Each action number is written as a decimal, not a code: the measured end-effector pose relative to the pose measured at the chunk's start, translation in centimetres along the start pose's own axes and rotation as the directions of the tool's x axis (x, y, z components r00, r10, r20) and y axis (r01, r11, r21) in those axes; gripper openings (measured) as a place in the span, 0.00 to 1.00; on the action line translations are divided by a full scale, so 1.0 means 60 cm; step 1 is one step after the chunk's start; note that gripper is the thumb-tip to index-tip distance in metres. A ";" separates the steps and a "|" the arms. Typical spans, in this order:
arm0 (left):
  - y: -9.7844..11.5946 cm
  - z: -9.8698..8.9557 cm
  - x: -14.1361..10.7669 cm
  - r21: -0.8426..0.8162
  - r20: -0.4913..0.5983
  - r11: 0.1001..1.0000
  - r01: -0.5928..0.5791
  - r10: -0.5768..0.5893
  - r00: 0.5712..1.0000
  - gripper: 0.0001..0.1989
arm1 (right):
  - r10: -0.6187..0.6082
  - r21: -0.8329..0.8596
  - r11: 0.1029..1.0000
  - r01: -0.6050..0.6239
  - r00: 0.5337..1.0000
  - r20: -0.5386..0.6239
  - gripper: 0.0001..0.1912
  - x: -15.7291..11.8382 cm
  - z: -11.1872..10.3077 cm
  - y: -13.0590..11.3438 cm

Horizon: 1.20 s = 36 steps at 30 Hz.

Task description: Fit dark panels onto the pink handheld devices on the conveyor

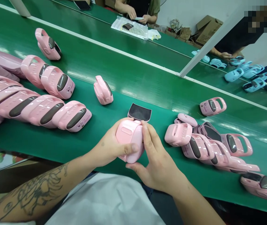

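Just in front of my body, a pink plastic housing (128, 132) is held between both hands. My left hand (112, 145) wraps round its left side, with the thumb lying across the lower face. On the right side, my right hand (155, 156) grips the edge, fingertips at the top corner and thumb at the bottom. The side of the housing turned away from me is hidden. A dark curved panel with a pale rim (140, 112) lies on the green table just beyond my fingers.
Rows of pink handled housings (72, 115) stand at the left, with stacked mauve panels (4, 62) behind. More pink housings (199, 147) cluster at the right. A single one (103, 90) stands ahead on the green belt (133, 75). Across a white rail, co-workers handle parts, including blue housings (234, 75).
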<state>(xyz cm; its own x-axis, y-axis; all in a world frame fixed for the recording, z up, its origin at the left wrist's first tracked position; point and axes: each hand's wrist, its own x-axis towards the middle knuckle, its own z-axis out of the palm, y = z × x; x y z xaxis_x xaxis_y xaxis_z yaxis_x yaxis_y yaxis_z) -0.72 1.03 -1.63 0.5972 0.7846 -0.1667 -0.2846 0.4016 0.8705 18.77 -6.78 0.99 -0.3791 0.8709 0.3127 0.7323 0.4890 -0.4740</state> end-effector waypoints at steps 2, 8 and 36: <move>-0.002 0.001 -0.002 -0.010 0.004 1.000 -0.002 0.002 1.000 0.45 | 0.028 0.009 1.000 -0.028 0.999 0.029 0.55 -0.002 -0.003 -0.004; -0.017 -0.001 -0.013 0.055 -0.087 0.998 -0.009 0.014 0.996 0.43 | 0.041 0.049 0.998 -0.043 0.998 0.046 0.57 -0.004 0.000 -0.011; -0.018 0.030 0.001 0.001 -0.222 0.992 0.124 -0.121 0.968 0.38 | 0.094 0.084 0.992 -0.095 0.995 0.013 0.62 -0.015 0.026 0.015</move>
<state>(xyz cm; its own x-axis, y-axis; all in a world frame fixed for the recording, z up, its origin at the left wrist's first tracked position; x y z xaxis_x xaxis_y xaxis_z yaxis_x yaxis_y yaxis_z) 0.94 -0.21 -1.73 0.4459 0.8155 -0.3690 -0.2077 0.4953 0.8435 18.91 -7.03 -0.98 -0.3159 0.9136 0.2560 0.7147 0.4066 -0.5691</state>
